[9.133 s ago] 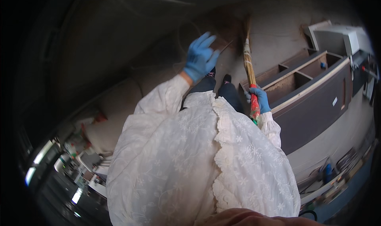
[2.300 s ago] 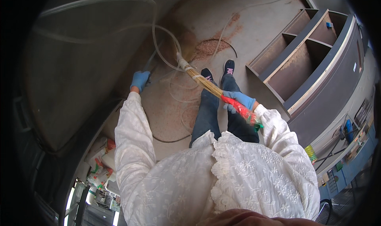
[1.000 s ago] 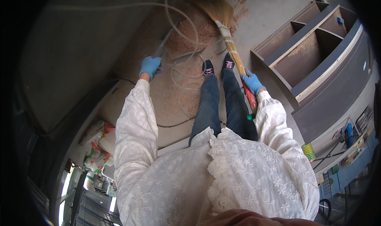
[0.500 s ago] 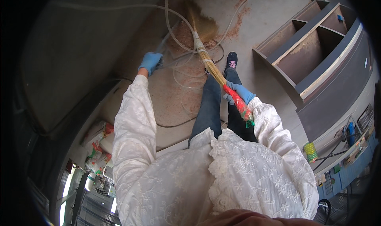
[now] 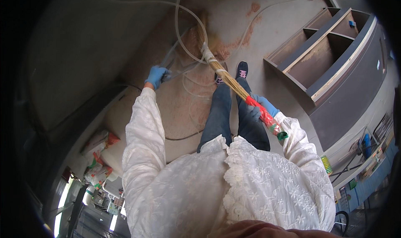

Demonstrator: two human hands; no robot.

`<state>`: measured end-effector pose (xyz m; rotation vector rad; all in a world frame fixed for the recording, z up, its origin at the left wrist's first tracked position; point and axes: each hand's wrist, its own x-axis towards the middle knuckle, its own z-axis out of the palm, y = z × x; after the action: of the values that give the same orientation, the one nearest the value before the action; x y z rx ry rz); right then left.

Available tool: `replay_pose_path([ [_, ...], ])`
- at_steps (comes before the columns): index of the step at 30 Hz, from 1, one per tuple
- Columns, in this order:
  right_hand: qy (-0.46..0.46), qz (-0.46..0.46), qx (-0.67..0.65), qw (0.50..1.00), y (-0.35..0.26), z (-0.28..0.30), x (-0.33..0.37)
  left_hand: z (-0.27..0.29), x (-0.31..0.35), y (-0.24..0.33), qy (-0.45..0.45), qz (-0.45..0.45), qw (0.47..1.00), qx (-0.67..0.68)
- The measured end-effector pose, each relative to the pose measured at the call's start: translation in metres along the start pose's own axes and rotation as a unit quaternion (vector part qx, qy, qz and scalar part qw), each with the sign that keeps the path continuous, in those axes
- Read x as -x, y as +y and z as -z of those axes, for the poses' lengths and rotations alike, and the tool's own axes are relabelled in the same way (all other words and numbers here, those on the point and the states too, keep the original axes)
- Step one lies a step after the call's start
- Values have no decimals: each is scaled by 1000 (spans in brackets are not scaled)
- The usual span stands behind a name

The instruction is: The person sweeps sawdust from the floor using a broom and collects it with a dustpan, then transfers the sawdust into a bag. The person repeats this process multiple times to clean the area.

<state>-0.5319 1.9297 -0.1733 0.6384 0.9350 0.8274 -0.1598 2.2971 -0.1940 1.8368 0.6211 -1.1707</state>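
Observation:
My right hand (image 5: 264, 106), in a blue glove, is closed around the red-wrapped handle of a straw broom (image 5: 229, 78). The broom slants up and left across the floor, and its bristle end is blurred among reddish-brown shavings (image 5: 190, 39). On the left, my gloved left hand (image 5: 157, 76) is closed on the near end of a greyish dustpan (image 5: 176, 63). Its thin edges spread toward the shavings and the bristles; blur hides its full shape. A clear hose (image 5: 190, 9) loops over the broom and the pan.
A dark open-compartment cabinet (image 5: 321, 56) lies to the right. More shavings (image 5: 247, 36) streak the far floor. Plastic bags (image 5: 98, 169) sit at the lower left, and a dark cable (image 5: 184, 136) crosses the floor left of my legs. A dark panel stands at left.
My right hand has moved right and slightly toward me with the broom handle. The bristle end has shifted and blurred. My left hand has come slightly nearer with the dustpan.

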Motion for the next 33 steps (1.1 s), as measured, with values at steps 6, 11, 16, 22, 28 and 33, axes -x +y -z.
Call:
replay_pose_path([
  [6,-8,103,51,993,28,-16,54,58,22,-71,-47,-77,992,83],
  [11,-15,143,95,985,59,-67,86,69,48,-120,49,-20,935,351],
  [16,20,244,173,954,64,-100,98,72,69,-169,107,-160,964,181],
  [22,53,249,229,939,75,-134,97,62,110,-186,109,-66,819,559],
  [28,253,388,627,627,60,-128,136,50,179,-205,147,-85,752,637],
  [33,379,336,791,343,17,-118,184,31,227,-224,161,-116,748,634],
])
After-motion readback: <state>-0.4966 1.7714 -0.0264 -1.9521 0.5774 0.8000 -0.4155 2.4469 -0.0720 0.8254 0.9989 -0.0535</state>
